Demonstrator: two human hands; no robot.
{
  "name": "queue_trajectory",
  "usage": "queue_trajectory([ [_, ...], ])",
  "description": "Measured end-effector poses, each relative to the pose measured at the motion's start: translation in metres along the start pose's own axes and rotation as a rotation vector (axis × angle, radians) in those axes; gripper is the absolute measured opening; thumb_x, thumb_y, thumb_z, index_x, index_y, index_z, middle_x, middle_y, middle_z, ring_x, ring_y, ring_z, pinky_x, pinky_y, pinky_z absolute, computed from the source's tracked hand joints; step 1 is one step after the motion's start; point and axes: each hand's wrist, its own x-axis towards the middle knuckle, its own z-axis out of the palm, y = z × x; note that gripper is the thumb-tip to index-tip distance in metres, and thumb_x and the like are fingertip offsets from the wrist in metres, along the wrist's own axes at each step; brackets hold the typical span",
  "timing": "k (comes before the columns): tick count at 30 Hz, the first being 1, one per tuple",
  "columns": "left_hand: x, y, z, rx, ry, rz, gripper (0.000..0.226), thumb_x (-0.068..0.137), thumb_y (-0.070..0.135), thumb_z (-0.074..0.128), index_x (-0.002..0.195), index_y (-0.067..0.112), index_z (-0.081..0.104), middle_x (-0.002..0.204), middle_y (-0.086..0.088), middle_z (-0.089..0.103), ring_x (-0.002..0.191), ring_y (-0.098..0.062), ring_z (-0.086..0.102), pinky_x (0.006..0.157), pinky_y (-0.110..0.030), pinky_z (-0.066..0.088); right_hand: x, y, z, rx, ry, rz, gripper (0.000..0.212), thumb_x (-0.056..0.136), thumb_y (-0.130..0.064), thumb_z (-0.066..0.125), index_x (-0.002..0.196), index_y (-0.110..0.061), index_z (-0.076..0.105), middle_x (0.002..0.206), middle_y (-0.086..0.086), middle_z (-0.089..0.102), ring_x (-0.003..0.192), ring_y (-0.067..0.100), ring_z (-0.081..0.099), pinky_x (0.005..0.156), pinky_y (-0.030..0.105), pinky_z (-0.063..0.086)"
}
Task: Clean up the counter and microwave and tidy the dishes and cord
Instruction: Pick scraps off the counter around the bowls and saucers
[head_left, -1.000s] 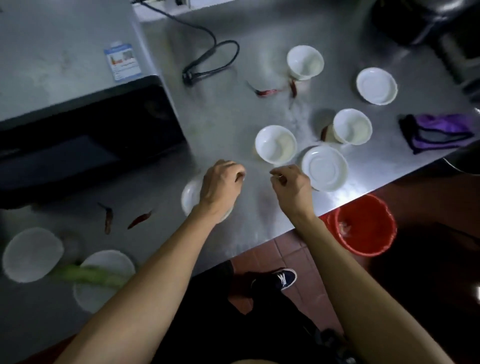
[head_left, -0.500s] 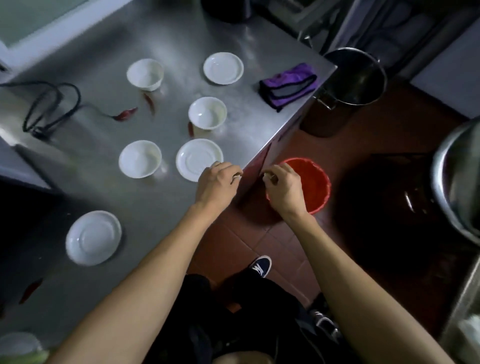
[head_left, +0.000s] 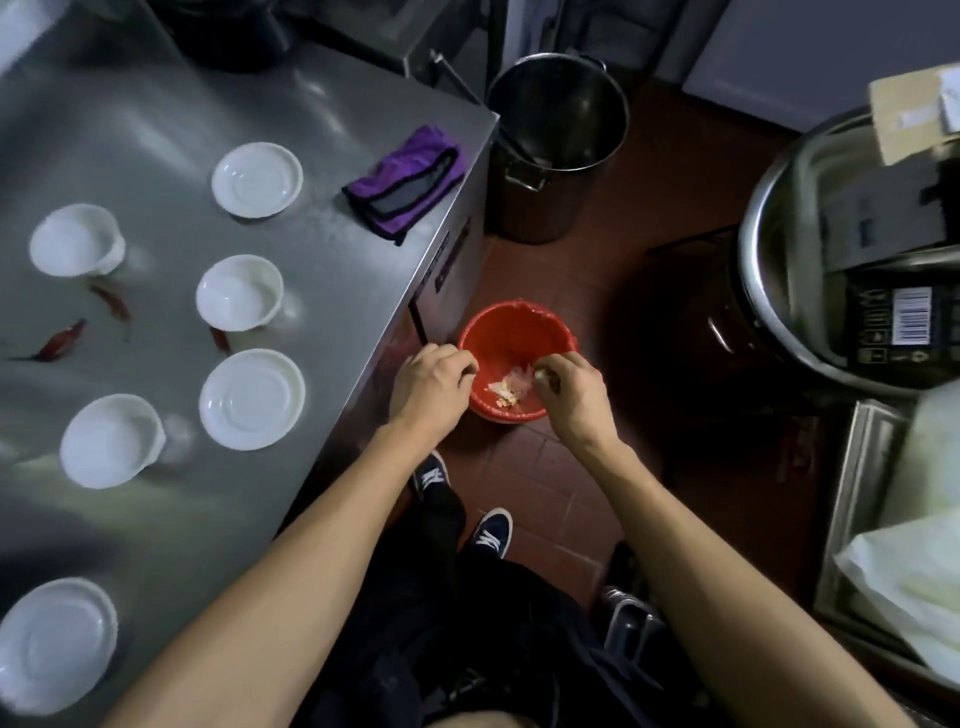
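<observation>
Counter (head_left: 322, 291), left, bearing white bowls (head_left: 240, 293), saucers (head_left: 252, 399), red chillies (head_left: 62, 340) and a purple cloth (head_left: 402, 179). Left hand (head_left: 431, 384), fingers curled, contents indiscernible, at the rim of the red bucket (head_left: 511, 332) on the floor; right hand (head_left: 569, 392) pinches pale scraps over it.

Dim, bluish light; soft glare streaks the steel counter (head_left: 332, 291); edges blur and bend, floor nearly black.
</observation>
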Motion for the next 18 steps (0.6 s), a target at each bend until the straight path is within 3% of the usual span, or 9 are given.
queue_trajectory([
  [4,0.039,0.005,0.019,-0.005,-0.096,0.049,0.01,0.09,0.02,0.066,0.098,0.022,0.071,0.099,0.005,0.068,0.097,-0.02,0.058,0.086,-0.036,0.047,0.027,0.014,-0.006,-0.019,0.006,0.064,0.022,0.094,-0.011,0.063,0.113,-0.009,0.071,0.106,0.007,0.064,0.093,0.025,0.064,0.081,0.045,0.055],
  [18,0.135,-0.007,0.061,-0.045,-0.288,0.012,0.01,0.09,0.019,0.065,0.097,0.02,0.072,0.1,0.002,0.069,0.097,-0.023,0.059,0.083,-0.038,0.049,0.106,0.046,0.016,0.043,-0.028,0.305,0.023,0.09,-0.009,0.062,0.11,-0.013,0.073,0.102,0.002,0.065,0.09,0.021,0.063,0.082,0.037,0.055],
])
